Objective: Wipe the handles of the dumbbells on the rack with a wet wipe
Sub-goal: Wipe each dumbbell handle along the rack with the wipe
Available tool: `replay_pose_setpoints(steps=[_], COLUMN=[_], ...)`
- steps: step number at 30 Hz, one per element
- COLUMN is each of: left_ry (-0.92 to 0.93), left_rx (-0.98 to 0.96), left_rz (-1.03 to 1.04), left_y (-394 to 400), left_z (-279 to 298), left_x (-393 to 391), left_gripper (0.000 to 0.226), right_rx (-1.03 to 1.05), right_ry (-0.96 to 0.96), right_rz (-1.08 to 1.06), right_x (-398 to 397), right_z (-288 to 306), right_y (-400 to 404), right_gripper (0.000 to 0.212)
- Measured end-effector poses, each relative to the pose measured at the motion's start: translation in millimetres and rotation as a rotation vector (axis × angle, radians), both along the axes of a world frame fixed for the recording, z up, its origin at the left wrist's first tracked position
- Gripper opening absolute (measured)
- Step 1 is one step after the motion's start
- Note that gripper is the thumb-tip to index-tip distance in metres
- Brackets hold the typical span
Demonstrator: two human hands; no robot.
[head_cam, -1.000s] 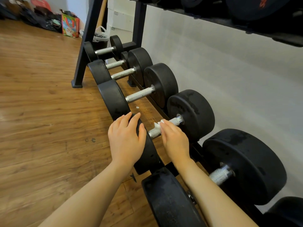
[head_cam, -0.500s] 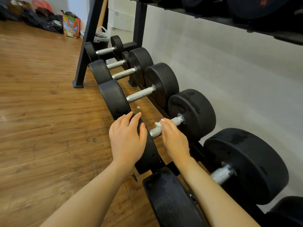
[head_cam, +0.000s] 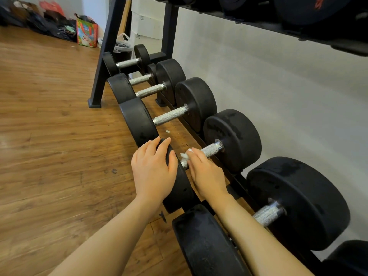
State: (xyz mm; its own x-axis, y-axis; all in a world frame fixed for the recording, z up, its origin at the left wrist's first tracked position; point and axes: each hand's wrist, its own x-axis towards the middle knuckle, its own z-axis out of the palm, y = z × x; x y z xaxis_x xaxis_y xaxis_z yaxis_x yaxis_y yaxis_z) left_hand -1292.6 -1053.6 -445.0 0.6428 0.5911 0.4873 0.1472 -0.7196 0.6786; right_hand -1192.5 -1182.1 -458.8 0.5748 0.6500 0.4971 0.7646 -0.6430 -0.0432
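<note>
Black dumbbells with knurled steel handles lie in a row on the low rack. My right hand wraps over the near part of one handle, pressing a small white wet wipe against the steel; a corner of the wipe sticks out past my fingers. My left hand lies flat with relaxed fingers on the front weight of that same dumbbell. The rear weight of this dumbbell shows dark wet patches. Most of the wipe is hidden under my right hand.
More dumbbells continue toward the rack's black leg at the far left, and a larger dumbbell sits to the right. An upper shelf with weights overhangs. Bags line the far wall on the wooden floor.
My right hand has slid along the handle toward the front weight, with the wipe under it. My left hand stays on the front weight.
</note>
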Motion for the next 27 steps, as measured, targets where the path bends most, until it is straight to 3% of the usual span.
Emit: replay_pose_setpoints(steps=[7,12,16,21,27], left_ry=[0.009,0.004,0.011,0.013,0.010], left_rx=[0.010,0.010,0.008,0.012,0.005], left_rz=[0.005,-0.001,0.003,-0.006,-0.001], left_y=[0.5,0.3,0.6,0.6,0.2], left_z=[-0.5,0.4,-0.3,0.3,0.7], left_x=[0.8,-0.1,0.7,-0.1,-0.1], left_gripper=[0.049,0.050,0.049,0.052,0.049], right_rx=[0.001,0.067,-0.014,0.073,0.034], right_ry=[0.037,0.028,0.125,0.049,0.088], right_rz=[0.062,-0.041,0.106,-0.021,0.147], right_x=[-2.3,3.7,-0.6,4.3,2.2], right_z=[0.8,3.9,3.7,2.5,1.6], right_y=[-0.9,-3.5,-4.0,-4.5,-7.5], right_gripper=[0.036,0.034,0.039,0.037,0.041])
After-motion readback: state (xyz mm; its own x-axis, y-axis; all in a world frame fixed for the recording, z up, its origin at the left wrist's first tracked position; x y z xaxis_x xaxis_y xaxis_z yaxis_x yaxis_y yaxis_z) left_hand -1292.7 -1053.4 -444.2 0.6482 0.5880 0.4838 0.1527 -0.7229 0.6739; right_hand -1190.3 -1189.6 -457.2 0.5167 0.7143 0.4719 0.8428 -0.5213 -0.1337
